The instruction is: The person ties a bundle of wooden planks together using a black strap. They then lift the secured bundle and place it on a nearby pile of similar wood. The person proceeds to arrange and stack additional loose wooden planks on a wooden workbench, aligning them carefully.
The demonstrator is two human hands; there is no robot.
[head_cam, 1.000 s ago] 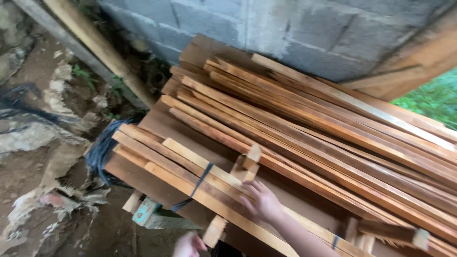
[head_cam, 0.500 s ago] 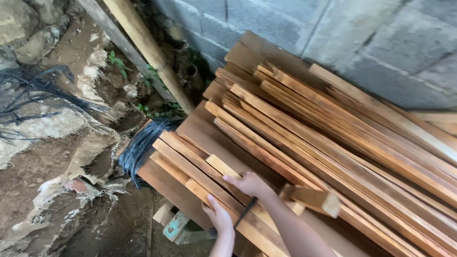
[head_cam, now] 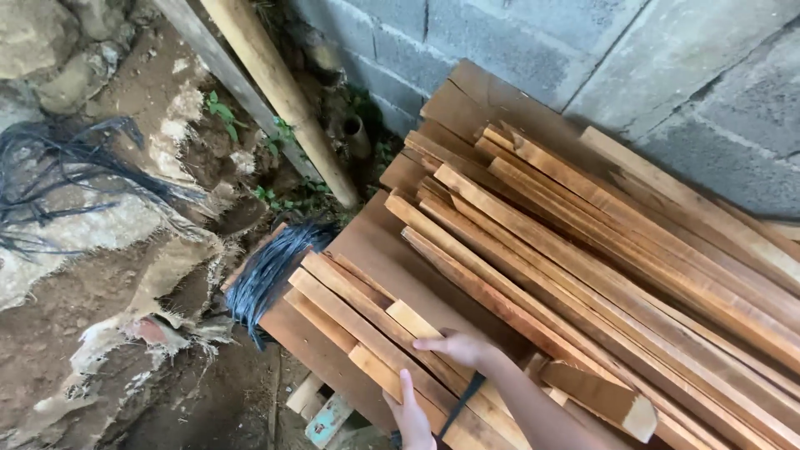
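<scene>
Head view: both hands are on the strapped bundle of wooden slats (head_cam: 375, 333), at the near edge of the big plank stack (head_cam: 600, 242). Right hand (head_cam: 461, 347) lies flat, fingers spread narrow on top; left hand (head_cam: 410, 417) presses the bundle's edge, fingers straight. Nothing lifted yet. Beyond the stack, a grey block wall (head_cam: 683, 75); left of it, bare dirt ground (head_cam: 100, 333).

grey concrete block wall (head_cam: 533, 50) across the top, mortar joints visible. bare dirt ground (head_cam: 75, 333) on the left with pale rocks (head_cam: 50, 50) in the upper left corner. two round poles (head_cam: 275, 92) lean toward the wall. small green weeds (head_cam: 275, 167) at the wall base. tangle of dark wires (head_cam: 58, 167) lies on the dirt. flat daylight, outdoors.
</scene>
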